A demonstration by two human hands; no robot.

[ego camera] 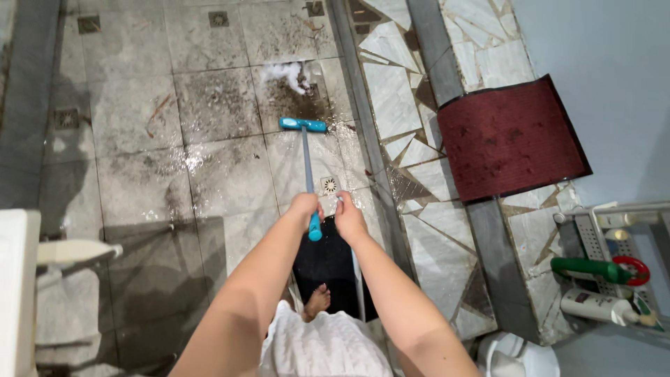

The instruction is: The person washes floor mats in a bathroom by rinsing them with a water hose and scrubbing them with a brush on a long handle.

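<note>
Grey floor tiles [139, 126], wet and stained with dark dirt, lie left of our grip, and further left a white edge of furniture [17, 293] stands well apart from the hands. Our left hand [305, 208] is closed around the blue end of the long handle [308, 164], and our right hand [349, 218] sits just beside it; it seems to pinch something thin and pale, but we cannot tell surely what it holds. From the grip the handle runs away from us to the blue brush head [303, 124], which rests on the tile just before a patch of white foam [287, 72] and dark grime. A small square drain [329, 185] is between the brush head and our hands, slightly right of the handle. Below the grip we see a dark mat [328, 262] and one bare foot [317, 301].

We judge that good scrubbing here needs firm pressure down the handle, short strokes through the foam, and a careful stand, because the wet tile can be slippery.

Right of the grip runs a border of broken-stone mosaic [412, 119], then a dark red doormat [509, 139], and far right a rack [614, 244] with a white bottle [593, 306] and a green tool [590, 267].
</note>
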